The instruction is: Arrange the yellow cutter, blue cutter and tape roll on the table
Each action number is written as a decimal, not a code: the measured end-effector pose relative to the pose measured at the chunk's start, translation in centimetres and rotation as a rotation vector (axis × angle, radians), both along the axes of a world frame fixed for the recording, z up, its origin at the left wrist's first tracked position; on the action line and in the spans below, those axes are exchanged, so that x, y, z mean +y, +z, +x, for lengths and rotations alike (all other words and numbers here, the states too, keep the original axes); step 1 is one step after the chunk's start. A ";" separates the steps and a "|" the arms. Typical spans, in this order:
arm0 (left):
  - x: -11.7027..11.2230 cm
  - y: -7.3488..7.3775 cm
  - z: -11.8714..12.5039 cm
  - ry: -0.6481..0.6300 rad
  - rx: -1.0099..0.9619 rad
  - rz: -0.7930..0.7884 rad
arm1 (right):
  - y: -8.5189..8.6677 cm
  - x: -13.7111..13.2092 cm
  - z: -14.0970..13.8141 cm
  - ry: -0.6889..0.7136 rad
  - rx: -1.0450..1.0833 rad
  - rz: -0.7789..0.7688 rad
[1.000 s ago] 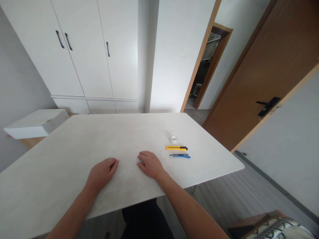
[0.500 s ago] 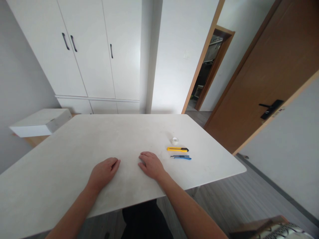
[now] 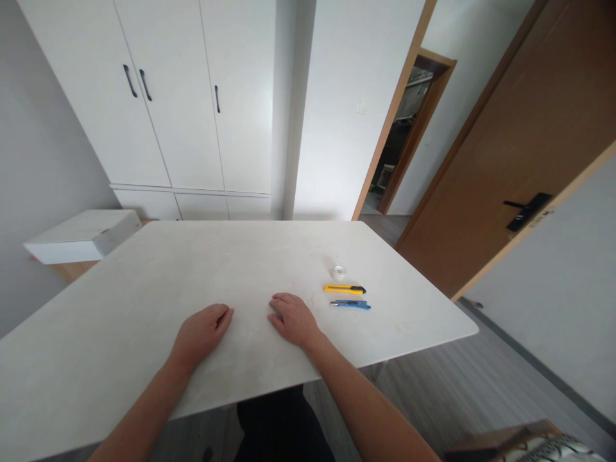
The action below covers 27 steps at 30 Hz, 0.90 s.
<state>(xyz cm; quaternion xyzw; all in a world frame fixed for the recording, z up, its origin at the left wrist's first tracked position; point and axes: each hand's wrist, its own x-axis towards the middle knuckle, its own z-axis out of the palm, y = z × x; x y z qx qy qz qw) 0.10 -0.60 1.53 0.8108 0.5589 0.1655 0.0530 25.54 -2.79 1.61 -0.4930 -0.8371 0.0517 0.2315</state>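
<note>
My left hand (image 3: 203, 331) rests on the white table (image 3: 216, 256) with its fingers curled together and the thumb alongside; nothing shows in it. To its right, my right hand (image 3: 292, 319) lies on the tabletop, open, thumb apart from the fingers, holding nothing. Right of that hand is a blue utility knife (image 3: 350, 304) with its metal tip pointing left. Just beyond it lies a yellow utility knife (image 3: 344, 289) with a dark end at the right. Farther back sits a small white roll of tape (image 3: 339, 273). Neither hand touches these things.
A white box (image 3: 84, 234) stands past the table's left edge. White cabinets (image 3: 192, 128) with dark handles line the back. At the right is an open brown door (image 3: 505, 115) with a black handle. A patterned item (image 3: 553, 446) shows at the lower right.
The whole view has shifted very slightly. Both hands, the knives and the tape keep their places on the table.
</note>
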 end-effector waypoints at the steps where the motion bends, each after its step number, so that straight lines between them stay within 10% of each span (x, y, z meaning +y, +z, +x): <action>1: 0.0 0.0 0.0 0.004 -0.003 -0.004 | 0.0 0.0 0.0 -0.001 -0.001 -0.002; 27: -0.1 0.2 0.0 0.003 -0.008 -0.002 | -0.1 0.0 0.0 -0.001 0.017 -0.005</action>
